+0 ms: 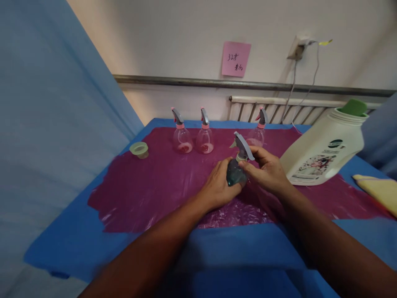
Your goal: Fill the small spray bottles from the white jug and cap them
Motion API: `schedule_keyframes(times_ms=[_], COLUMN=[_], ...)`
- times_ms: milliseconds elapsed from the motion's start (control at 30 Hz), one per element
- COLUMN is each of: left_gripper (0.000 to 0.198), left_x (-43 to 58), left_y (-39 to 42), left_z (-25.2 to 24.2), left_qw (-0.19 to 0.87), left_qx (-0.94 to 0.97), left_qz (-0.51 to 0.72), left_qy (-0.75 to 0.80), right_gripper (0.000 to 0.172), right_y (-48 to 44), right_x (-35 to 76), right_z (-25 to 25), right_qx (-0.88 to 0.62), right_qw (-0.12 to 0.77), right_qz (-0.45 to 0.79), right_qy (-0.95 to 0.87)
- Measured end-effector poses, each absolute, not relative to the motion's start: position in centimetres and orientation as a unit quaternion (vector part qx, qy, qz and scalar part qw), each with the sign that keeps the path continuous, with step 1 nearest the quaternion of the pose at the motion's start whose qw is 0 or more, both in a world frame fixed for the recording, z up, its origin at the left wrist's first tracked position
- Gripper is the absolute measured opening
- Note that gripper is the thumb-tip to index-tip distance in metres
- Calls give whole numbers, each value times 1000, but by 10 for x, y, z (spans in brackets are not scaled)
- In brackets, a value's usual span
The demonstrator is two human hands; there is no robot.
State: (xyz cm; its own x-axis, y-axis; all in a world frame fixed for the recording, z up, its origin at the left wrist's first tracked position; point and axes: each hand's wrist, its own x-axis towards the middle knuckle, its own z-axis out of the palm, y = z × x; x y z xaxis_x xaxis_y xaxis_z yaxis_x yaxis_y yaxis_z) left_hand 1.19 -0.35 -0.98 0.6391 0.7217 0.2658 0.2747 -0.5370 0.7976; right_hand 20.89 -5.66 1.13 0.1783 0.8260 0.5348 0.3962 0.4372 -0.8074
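Gripping a dark green-tinted spray bottle (235, 173) between both hands, the person has it above the near part of a purple plastic sheet (149, 182). The left hand (220, 184) curls round the bottle's body, its fingers on the left side and its thumb across the lower front. The right hand (268, 167) pinches the neck, thumb at the pale collar and bent fingers behind the grey trigger head (243, 147), whose trigger points left. Whether the base touches the sheet cannot be told, as the left hand covers it.

The sheet's near edge runs just in front of the bottle, with the blue-covered counter (74, 236) showing beyond that edge. To the bottle's left, the widest stretch of sheet gives room to move as far as a small pale-green cup (140, 150). Room is tighter elsewhere: behind the bottle and close to it stands a pink-collared spray bottle (256, 134), and behind it to the left stand a second clear spray bottle (205, 138) and a third clear spray bottle (182, 138). To its right, a large white jug (325, 145) rises near the right wrist, and farther right lies a yellow cloth (376, 190).
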Motion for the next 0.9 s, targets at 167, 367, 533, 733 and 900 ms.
schedule_keyframes(times_ms=[167, 367, 533, 733, 900], left_gripper=[103, 89, 67, 50, 42], left_x=[12, 11, 10, 8, 8], left_y=[-3, 0, 2, 2, 1], left_z=[-14, -15, -18, -16, -14], left_qw=[368, 343, 330, 310, 308], left_qx=[814, 807, 824, 833, 834], left_qz=[308, 339, 325, 326, 326], left_qy=[328, 342, 326, 321, 321], right_gripper=[30, 35, 29, 26, 28], right_y=[-47, 8, 62, 101, 106], right_x=[222, 256, 275, 274, 274], right_z=[31, 54, 60, 40, 29], right_qx=[-536, -592, -628, -660, -677], right_qw=[548, 552, 544, 532, 510], right_qz=[161, 118, 62, 61, 46], right_qy=[-622, -574, -553, -528, -529])
